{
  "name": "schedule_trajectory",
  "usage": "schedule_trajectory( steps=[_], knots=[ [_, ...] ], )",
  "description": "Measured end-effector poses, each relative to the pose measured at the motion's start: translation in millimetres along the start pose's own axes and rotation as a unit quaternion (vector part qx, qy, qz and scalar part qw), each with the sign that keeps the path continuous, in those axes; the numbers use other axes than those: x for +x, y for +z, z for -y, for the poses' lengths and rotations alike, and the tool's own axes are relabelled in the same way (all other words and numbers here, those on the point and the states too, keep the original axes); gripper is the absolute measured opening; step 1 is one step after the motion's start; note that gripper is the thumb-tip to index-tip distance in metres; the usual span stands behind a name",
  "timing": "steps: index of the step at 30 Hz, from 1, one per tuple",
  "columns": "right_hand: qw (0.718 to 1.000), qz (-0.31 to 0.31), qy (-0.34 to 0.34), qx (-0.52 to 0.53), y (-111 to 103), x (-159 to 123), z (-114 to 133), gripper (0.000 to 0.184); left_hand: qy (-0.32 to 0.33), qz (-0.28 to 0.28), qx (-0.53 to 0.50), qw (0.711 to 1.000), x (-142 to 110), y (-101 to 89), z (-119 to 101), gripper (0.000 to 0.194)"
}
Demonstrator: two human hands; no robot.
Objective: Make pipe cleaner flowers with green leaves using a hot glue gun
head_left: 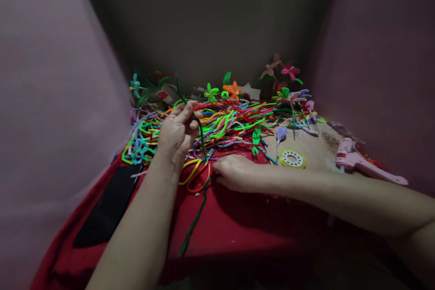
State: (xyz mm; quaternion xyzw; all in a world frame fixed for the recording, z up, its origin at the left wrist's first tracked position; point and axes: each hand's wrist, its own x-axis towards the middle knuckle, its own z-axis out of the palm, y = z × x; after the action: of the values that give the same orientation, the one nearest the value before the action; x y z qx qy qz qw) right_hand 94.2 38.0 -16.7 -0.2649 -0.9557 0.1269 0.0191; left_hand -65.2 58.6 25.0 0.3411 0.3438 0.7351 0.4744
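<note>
My left hand [178,131] is raised over the table, its thumb and fingers pinching a dark green pipe cleaner [203,138]. One end of the stem sticks up behind the fingers. The rest hangs past a pair of scissors [192,174] with yellow and orange handle loops, and a green length trails onto the red cloth. Right beside the orange loop, my right hand [234,172] is low and closed, knuckles toward me. Its fingertips are mostly hidden, so I cannot make out what they grip. Behind both hands spreads a heap of colourful pipe cleaners [220,122].
A pink glue gun [356,158] lies at the right on a tan board [312,145], near a yellow tape roll [292,158]. Pipe-cleaner flowers [234,90] stand along the back. A black flat object [108,208] rests at left on the red cloth [244,231].
</note>
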Motion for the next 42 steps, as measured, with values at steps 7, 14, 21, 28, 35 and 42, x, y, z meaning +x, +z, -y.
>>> schedule_trajectory(
  steps=[7,14,21,28,35,42],
  knots=[
    [0.986,-0.101,0.055,0.123,-31,-14,-34,0.017,-0.063,0.134,0.008,0.989,-10,-0.8,-11,0.022],
    [0.713,-0.220,0.132,0.653,-56,-38,-92,0.017,-0.084,0.123,-0.004,0.989,-12,-3.0,-14,0.009],
    [0.618,-0.247,0.178,0.725,-35,-28,-80,0.010,-0.020,0.049,0.188,0.981,-22,13.4,-2,0.014],
    [0.574,-0.218,0.147,0.775,-18,-23,-68,0.005,-0.029,0.136,0.272,0.952,-45,43.4,28,0.012],
    [0.628,-0.248,0.092,0.732,-17,-27,-53,0.013,-0.116,0.190,0.182,0.958,-44,39.9,46,0.020],
    [0.703,-0.209,0.059,0.677,-16,-33,-53,0.017,-0.164,0.222,0.150,0.949,-47,40.2,49,0.023]
  ],
)
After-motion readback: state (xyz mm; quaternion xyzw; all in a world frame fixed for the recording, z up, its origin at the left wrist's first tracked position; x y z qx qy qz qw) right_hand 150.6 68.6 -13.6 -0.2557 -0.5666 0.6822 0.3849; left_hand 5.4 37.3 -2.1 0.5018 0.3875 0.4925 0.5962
